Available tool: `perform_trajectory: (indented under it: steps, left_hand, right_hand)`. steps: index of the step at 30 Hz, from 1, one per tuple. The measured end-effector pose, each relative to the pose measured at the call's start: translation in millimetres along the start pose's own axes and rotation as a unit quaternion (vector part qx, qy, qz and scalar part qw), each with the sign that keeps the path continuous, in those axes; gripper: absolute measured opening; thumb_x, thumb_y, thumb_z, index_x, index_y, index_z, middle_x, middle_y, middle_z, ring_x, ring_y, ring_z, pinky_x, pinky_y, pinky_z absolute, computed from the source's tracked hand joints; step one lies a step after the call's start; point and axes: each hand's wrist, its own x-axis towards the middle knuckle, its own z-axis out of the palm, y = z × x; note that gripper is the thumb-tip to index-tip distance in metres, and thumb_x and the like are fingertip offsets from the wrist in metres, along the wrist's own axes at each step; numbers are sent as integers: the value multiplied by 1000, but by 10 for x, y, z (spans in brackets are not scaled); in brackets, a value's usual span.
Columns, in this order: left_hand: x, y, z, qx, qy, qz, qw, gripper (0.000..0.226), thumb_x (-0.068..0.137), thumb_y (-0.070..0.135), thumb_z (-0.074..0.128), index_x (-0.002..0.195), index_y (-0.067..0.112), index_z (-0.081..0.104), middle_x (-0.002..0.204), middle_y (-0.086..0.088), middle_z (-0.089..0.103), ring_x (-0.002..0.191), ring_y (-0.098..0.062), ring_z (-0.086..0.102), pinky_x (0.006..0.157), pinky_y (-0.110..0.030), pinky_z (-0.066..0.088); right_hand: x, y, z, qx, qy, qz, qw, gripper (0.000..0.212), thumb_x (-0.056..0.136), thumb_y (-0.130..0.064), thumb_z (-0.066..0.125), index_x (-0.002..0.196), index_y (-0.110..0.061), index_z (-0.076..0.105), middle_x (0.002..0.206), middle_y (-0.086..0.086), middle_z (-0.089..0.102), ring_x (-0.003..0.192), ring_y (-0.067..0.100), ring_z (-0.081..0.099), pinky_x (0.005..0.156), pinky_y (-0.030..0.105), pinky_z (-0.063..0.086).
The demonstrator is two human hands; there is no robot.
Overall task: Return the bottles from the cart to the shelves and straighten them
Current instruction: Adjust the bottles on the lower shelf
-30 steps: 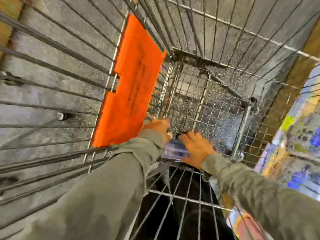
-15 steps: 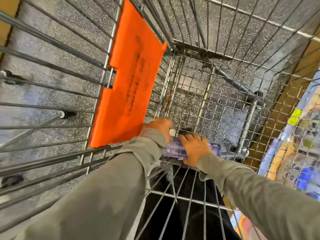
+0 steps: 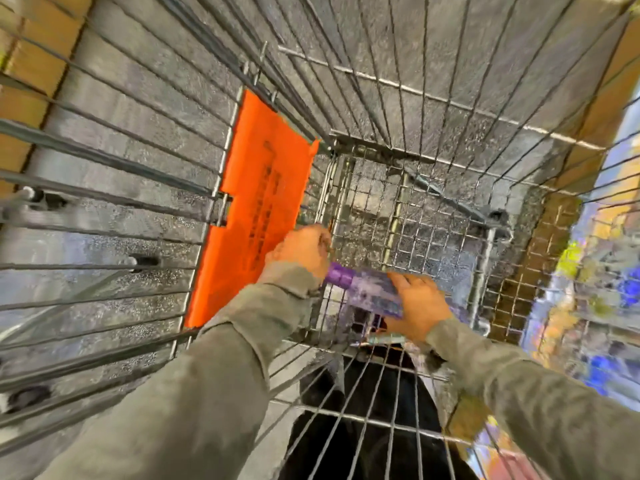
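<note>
Bottle (image 3: 363, 287) lies sideways, centre frame, deep in the cart (image 3: 484, 265). Left grip (image 3: 301, 252) curls round its purple cap end and right grip (image 3: 420, 306) wraps the body, probably two-handed to lift it clear of the wire.

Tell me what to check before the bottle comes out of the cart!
1. Right hand grips the bottle: ok.
2. Purple cap is on the bottle: ok.
3. Left hand has a hold near the cap: cannot tell, its fingers are hidden.
4. Nothing lies over the bottle inside the cart: ok.
5. A free spot on the shelves: cannot tell, too blurred.
</note>
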Motion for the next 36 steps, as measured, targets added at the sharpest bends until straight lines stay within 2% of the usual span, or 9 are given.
perform_trajectory:
  steps: [5,8,10,20,25,27,29,32,36]
  left_hand:
    - [-77,202,-286,-41,63,-12,997,31,86,5,45,89,33,57,107,-6,67,103,-30,61,93,-42,47]
    - [-117,313,-412,-51,77,3,996,26,87,8,48,98,27,62,107,-8,67,103,-30,61,92,-40,48]
    - [-156,376,-462,-54,77,19,995,25,88,10,50,101,27,62,109,-8,67,103,-30,61,93,-42,47]
    - [-700,515,-800,-48,84,112,989,18,91,17,50,91,33,59,104,-1,67,96,-27,63,90,-43,50]
    - [-1038,519,-1116,-93,114,183,972,12,75,29,49,79,36,58,97,-8,69,92,-31,65,86,-43,51]
    - [-1122,497,-1231,-94,122,217,964,28,67,32,45,87,25,64,97,-11,70,94,-31,65,86,-43,51]
    - [-1332,511,-1418,-82,123,242,959,34,69,30,47,95,16,66,100,-12,70,97,-31,65,88,-43,51]
    - [-1647,505,-1684,-46,123,257,957,13,81,21,57,92,26,62,103,-7,69,98,-30,64,89,-43,50]
    - [-2050,524,-1924,-7,145,299,943,18,86,19,57,102,25,62,109,-3,68,103,-27,62,92,-39,48]
  right_hand:
    - [-226,51,-348,77,61,23,995,91,82,-39,68,151,-20,11,145,11,37,134,31,33,111,41,31]
    - [-377,86,-565,108,98,13,989,90,82,-37,69,150,-15,14,142,12,40,131,27,37,108,30,26]
    - [-474,99,-656,139,137,14,981,92,78,-34,74,149,-13,19,140,12,44,128,28,41,108,32,30]
    - [-1069,-213,-925,305,309,20,900,89,66,-18,86,143,-18,39,128,13,52,117,30,51,102,47,44]
    - [-1442,-523,-1103,344,386,-9,856,90,66,-18,86,143,-15,39,132,15,53,121,33,52,102,52,43]
    - [-1617,-646,-1175,366,404,-30,838,90,66,-21,85,143,-19,39,136,12,51,124,32,50,103,53,42]
    - [-1879,-803,-1268,375,423,-39,824,89,67,-19,85,143,-13,40,137,9,50,124,26,49,106,44,40]
    - [-2272,-975,-1361,386,451,-47,803,79,67,-6,84,137,-4,45,119,-2,52,109,11,48,92,10,37]
    - [-2741,-1157,-1359,397,494,-64,771,90,67,-11,85,143,-8,36,132,1,49,122,13,45,100,17,33]
